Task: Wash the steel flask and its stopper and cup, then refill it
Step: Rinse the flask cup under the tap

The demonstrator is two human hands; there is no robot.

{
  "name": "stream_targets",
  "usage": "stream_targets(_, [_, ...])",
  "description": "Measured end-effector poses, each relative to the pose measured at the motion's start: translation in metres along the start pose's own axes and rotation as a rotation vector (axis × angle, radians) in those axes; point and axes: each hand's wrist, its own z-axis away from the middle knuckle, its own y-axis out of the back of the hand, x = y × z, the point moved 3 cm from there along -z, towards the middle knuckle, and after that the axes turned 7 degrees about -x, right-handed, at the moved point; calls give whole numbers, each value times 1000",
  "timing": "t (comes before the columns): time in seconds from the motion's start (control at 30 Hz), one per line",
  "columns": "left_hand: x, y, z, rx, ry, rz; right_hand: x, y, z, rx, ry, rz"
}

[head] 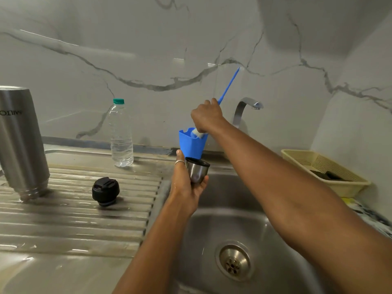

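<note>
Clasping the cup (197, 171) in left hand (185, 185), gripping blue brush (230, 83) in right hand (206, 117), upturned flask (21, 145) lettered "MILTO", upside down, partly cropped.

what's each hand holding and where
Left hand holds the cup by its side and base; right hand grips the brush low on its handle.

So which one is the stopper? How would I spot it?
Look at the ridged steel draining board left of the sink. Between the tall upside-down flask and the sink's edge sits the stopper. It's the only small, round, black thing there; the flask is shiny steel and the water bottle clear.
</note>
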Motion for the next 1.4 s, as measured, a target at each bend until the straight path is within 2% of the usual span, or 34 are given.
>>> stream_targets(0.17, [0,-4,6,-9,7,-14,9,7,16,57,42,28])
stream_targets(0.27, [0,-5,9,5,4,-27,12,10,31,251,85,-9])
stream_targets(0.37, [1,-10,13,-7,2,-38,10,1,62,497,165,-134])
stream_targets(0.43, [0,-16,19,-22,6,-50,10,-17,86,586,146,-236])
stream_targets(0.5, [-6,-23,26,-36,22,-72,19,-42,106,507,58,-457])
stream_targets(0.57, [-16,-32,33,-44,52,-82,37,-66,117,285,-141,-667])
stream_targets(0.63, [-22,-44,35,-36,61,-67,58,-86,119,152,-298,-837])
stream_targets(0.77, [-23,-83,38,-59,65,-91,83,-107,112,67,-416,-1055])
stream_targets(0.9, [-45,-95,24,-63,83,-193,86,-124,97,73,-453,-1111])
stream_targets(1.13, [-65,-67,2,61,109,-134,71,-149,70,96,-407,-1047])
stream_targets(1.27, [-67,-70,-6,52,109,-122,64,-154,65,169,-384,-989])
stream_targets(1.4, [-72,-70,-9,52,110,-123,67,-151,64,170,-332,-929])
